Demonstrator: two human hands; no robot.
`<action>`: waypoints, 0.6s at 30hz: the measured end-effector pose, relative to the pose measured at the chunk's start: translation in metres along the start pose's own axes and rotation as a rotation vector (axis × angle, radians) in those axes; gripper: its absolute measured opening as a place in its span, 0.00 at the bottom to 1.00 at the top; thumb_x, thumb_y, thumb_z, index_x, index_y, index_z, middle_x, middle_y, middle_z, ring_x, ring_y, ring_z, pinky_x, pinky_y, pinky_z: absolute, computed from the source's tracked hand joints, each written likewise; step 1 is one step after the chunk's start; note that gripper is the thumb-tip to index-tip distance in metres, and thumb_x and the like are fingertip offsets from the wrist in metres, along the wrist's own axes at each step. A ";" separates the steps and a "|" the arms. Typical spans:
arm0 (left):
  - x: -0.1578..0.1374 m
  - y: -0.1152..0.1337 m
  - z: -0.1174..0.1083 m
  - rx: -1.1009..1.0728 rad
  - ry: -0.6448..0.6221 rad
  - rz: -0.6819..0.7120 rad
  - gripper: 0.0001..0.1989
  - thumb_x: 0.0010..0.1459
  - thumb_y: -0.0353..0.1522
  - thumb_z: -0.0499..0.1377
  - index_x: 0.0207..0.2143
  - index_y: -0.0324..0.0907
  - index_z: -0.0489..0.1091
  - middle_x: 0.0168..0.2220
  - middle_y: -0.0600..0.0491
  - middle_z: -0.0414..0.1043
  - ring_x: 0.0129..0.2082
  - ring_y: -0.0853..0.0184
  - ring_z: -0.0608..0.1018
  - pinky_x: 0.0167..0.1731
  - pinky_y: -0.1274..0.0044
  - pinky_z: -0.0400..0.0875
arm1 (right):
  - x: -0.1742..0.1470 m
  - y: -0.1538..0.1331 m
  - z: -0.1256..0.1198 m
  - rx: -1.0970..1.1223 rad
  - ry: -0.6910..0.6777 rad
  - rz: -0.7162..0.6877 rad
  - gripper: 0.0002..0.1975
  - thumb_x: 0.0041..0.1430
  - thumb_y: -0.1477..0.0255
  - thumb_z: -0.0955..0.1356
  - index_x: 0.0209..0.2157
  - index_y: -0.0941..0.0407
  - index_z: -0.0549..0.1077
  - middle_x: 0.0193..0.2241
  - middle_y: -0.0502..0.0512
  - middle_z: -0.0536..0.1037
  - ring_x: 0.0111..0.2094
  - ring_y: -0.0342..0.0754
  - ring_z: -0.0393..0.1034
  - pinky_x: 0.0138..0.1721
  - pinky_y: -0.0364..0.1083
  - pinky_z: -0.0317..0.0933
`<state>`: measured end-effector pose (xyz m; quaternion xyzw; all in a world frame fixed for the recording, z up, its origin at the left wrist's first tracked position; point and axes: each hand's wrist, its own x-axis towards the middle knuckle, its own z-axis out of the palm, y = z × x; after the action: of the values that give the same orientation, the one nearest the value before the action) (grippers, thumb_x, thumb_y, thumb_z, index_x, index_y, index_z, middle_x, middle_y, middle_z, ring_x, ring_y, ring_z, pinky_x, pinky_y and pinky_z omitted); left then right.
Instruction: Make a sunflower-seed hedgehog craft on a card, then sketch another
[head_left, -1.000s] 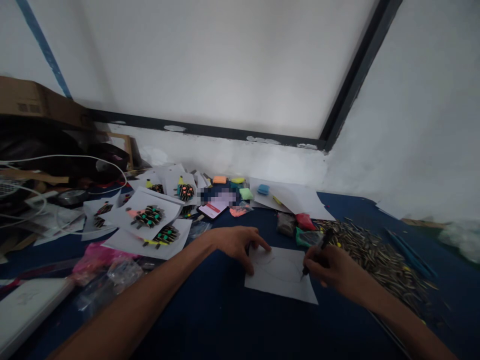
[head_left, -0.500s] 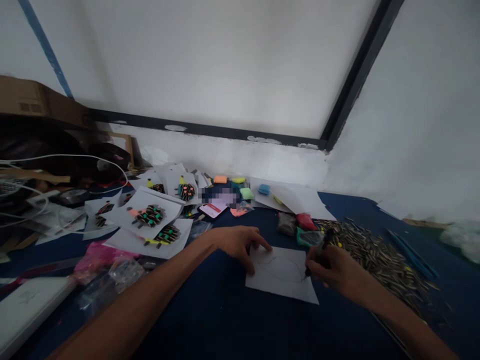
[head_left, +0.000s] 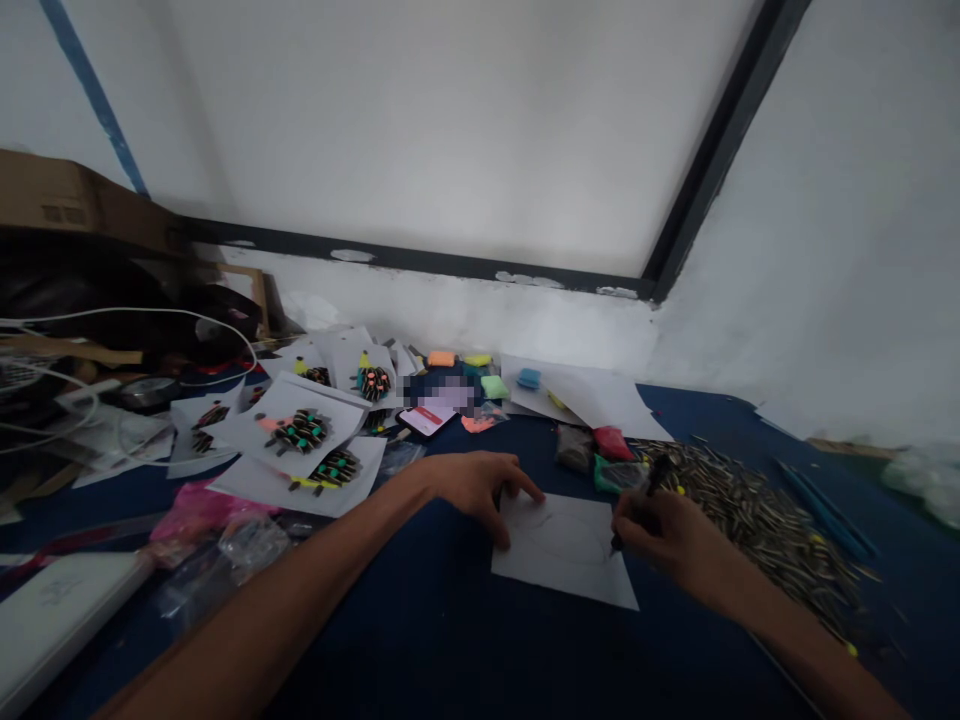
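A small white sheet of paper (head_left: pixel 559 575) lies on the dark blue cloth in front of me, with a faint curved outline drawn on it. My left hand (head_left: pixel 480 488) rests at its upper left edge, thumb and forefinger spread and pressing the sheet down. A dark pen (head_left: pixel 616 543) is pinched in my right hand (head_left: pixel 664 535), its tip at the right side of the outline. Just beyond the sheet are a brown packet (head_left: pixel 574 448), a red packet (head_left: pixel 612 443) and a green packet (head_left: pixel 616 475).
Right of my right hand spreads a heap of short thin sticks (head_left: pixel 720 500), with blue tweezers-like tool (head_left: pixel 825 510) beside it. At left lie several papers with decorated hedgehog-like figures (head_left: pixel 300 430), plastic bags (head_left: pixel 251 545) and a white box (head_left: pixel 67 625). A phone (head_left: pixel 429 418) lies farther back.
The pen and my right hand have shifted very slightly at the right end of the outline. My left hand and the sheet stay in place.
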<state>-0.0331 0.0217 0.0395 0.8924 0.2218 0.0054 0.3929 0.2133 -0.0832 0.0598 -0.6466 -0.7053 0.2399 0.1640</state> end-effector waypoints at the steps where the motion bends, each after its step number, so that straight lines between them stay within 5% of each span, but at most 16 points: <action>1: 0.000 0.000 0.000 0.003 0.000 0.001 0.35 0.41 0.39 0.70 0.54 0.52 0.68 0.42 0.53 0.62 0.36 0.68 0.68 0.34 0.79 0.64 | 0.000 0.001 0.001 0.006 -0.002 0.001 0.16 0.54 0.62 0.60 0.20 0.57 0.67 0.15 0.46 0.58 0.19 0.41 0.49 0.21 0.44 0.45; 18: 0.000 0.001 0.000 -0.005 0.000 -0.006 0.35 0.41 0.38 0.70 0.54 0.51 0.68 0.43 0.52 0.62 0.36 0.67 0.68 0.35 0.78 0.64 | -0.001 -0.003 0.002 0.049 0.014 0.017 0.15 0.53 0.62 0.62 0.19 0.56 0.67 0.14 0.47 0.59 0.17 0.41 0.50 0.19 0.44 0.45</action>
<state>-0.0324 0.0212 0.0401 0.8907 0.2244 0.0046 0.3953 0.2096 -0.0848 0.0597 -0.6500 -0.6926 0.2537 0.1827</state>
